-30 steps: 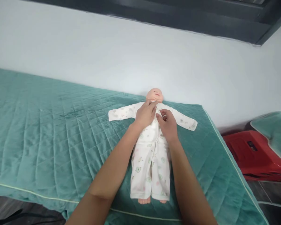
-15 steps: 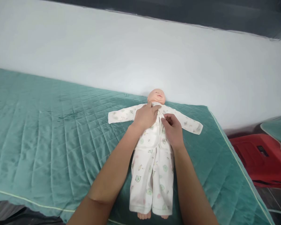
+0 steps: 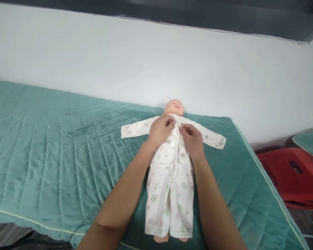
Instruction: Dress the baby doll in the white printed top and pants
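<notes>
A baby doll (image 3: 174,107) lies on its back, head toward the wall, arms spread inside long sleeves. It wears a white printed jacket (image 3: 165,155) and matching trousers (image 3: 156,198), with its toes showing below the cuffs. Over the upper chest, my left hand (image 3: 161,129) pinches the jacket's front edge near the neck, fingers curled. Close by on the other side, my right hand (image 3: 192,139) pinches the opposite front edge between thumb and finger. Below my hands the two jacket fronts lie side by side with a narrow gap. Any fastener at the fingertips is too small to make out.
The doll rests on a green quilted cover (image 3: 67,149) with a light piped edge. A white wall (image 3: 135,59) rises right behind its head. Beyond the cover's right edge stands a red plastic stool or chair (image 3: 281,173) with green cloth (image 3: 310,142) over it.
My left hand has gone from lying with extended fingers on the doll's chest to a curled pinch on the jacket edge. My right hand stays almost in place, still pinching.
</notes>
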`<state>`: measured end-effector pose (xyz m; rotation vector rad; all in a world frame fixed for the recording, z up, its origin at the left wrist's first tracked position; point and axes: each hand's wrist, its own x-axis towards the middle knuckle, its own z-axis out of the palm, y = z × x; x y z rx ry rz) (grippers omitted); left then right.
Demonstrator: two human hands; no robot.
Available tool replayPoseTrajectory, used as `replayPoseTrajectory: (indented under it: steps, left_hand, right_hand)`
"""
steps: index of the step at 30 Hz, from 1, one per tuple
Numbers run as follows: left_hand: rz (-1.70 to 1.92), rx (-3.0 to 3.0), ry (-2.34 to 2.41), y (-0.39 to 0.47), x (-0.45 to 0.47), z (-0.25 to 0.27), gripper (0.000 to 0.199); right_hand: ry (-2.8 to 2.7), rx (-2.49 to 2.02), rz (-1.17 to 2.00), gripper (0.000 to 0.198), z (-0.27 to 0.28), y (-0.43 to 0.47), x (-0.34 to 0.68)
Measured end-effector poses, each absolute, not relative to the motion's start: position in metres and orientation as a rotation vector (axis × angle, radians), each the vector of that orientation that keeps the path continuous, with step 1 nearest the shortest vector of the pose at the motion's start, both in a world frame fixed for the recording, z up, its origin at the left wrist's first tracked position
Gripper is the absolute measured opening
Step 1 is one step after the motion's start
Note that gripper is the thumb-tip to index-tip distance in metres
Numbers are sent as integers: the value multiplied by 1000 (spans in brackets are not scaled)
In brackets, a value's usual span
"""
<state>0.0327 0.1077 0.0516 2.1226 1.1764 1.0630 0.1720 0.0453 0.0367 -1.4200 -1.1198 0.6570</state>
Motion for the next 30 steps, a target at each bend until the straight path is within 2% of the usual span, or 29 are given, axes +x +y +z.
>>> replayPoseTrajectory:
  steps: [4,12,18,30]
  left_hand:
    - [990,1980,1058,106,25,56,11]
    - [911,1831,985,101,20,62,14]
    - [936,1714,852,107,17,58,15]
    - [900,1738,887,108,17,58,15]
  right_hand:
    - [-1118,-1426,714,23,40,48,177]
    - [-1091,-1392,770,21,48,46,173]
    - [-1139,-1382,827,29,46,45,176]
    - [-1262,-1438,894,37,48,43,172]
